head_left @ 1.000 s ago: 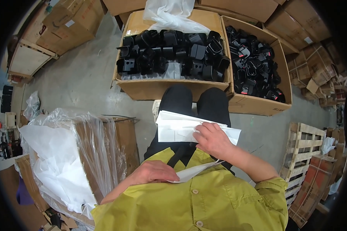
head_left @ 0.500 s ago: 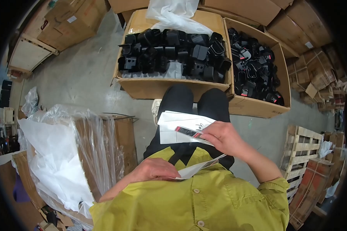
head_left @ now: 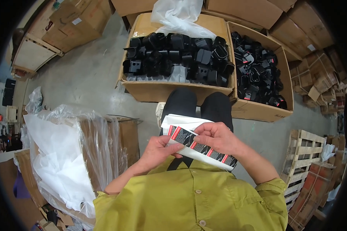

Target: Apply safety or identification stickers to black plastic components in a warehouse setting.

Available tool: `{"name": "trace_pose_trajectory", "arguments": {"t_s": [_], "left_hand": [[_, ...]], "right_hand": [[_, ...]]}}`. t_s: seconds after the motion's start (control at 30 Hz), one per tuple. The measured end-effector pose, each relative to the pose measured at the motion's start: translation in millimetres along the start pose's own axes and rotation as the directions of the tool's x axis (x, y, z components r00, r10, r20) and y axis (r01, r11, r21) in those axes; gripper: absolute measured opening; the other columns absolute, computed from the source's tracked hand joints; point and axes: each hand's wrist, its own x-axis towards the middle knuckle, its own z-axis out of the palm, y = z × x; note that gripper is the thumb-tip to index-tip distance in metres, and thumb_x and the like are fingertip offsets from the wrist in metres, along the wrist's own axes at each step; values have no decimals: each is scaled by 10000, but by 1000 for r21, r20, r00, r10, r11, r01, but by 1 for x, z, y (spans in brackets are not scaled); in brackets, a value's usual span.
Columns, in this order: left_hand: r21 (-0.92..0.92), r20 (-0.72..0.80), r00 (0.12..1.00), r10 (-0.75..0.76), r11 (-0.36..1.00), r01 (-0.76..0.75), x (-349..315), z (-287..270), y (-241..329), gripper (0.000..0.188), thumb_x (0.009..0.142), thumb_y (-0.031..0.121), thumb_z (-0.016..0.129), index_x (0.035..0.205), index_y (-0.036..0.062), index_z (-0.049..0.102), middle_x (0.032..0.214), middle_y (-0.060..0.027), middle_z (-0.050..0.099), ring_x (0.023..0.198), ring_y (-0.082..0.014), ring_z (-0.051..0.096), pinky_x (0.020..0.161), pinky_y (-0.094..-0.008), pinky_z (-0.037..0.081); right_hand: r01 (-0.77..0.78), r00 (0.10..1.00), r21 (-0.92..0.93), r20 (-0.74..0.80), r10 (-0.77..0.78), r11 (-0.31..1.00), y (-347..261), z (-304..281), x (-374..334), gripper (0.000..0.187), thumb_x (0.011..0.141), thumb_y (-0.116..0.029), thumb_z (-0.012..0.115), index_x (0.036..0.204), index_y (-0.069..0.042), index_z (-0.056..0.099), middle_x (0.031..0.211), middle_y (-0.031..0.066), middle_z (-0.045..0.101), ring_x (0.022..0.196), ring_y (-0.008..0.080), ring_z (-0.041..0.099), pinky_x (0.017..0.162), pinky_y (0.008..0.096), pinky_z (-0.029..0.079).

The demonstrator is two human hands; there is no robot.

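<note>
Head view shows the black-and-red label sheet [head_left: 201, 148] between the left hand [head_left: 162, 150], clamped on its near edge, and the right hand [head_left: 216, 138], pinching its far edge; uneven pulling might crease it, and shifting legs could spill the white papers [head_left: 187, 120] just beyond.

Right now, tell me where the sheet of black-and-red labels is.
In the head view, the label sheet is right of centre and below it, held by the left hand and right hand, over the black trousers.
</note>
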Motion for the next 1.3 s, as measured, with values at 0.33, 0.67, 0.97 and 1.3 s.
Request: {"name": "trace_pose_trajectory", "arguments": {"t_s": [0.33, 0.67, 0.97, 1.3], "left_hand": [[142, 64, 998, 4, 990, -13, 10, 16, 0, 165, 759, 116, 636, 864, -10, 623, 745, -36, 615, 668, -72, 560, 608, -200, 463], [96, 16, 997, 71, 993, -72, 7, 22, -8, 128, 779, 93, 601, 854, -10, 619, 714, -14, 599, 654, -57, 535, 597, -191, 439], [-131, -204, 978, -32, 991, 5, 4, 7, -19, 245, 772, 23, 573, 1010, -26, 546, 867, -78, 598, 755, -132, 581, 605, -235, 502], [402, -173, 908, 380, 869, -287, -1, 0, -7, 345, 759, 45, 569, 1089, 25, 468, 942, -81, 538, 877, -139, 524, 659, -242, 447]], "right_hand": [[338, 754, -743, -154, -639, 578, 14, 27, -9, 198, 649, -82, 679, 804, -25, 569, 736, 84, 553, 652, 206, 541, 557, 302, 447], [400, 722, -764, -76, -688, 505, 15, 25, -4, 113, 658, -24, 632, 748, -24, 563, 683, 86, 549, 609, 241, 544, 528, 306, 450], [292, 765, -447, -421, -487, 846, 22, 1, 9, 43, 723, -36, 554, 737, 1, 537, 660, 63, 534, 573, 129, 514, 517, 243, 413], [286, 665, -630, -413, -623, 722, 16, 10, 19, 58, 686, -29, 580, 699, -27, 523, 622, 80, 511, 542, 205, 514, 494, 284, 422]]}}
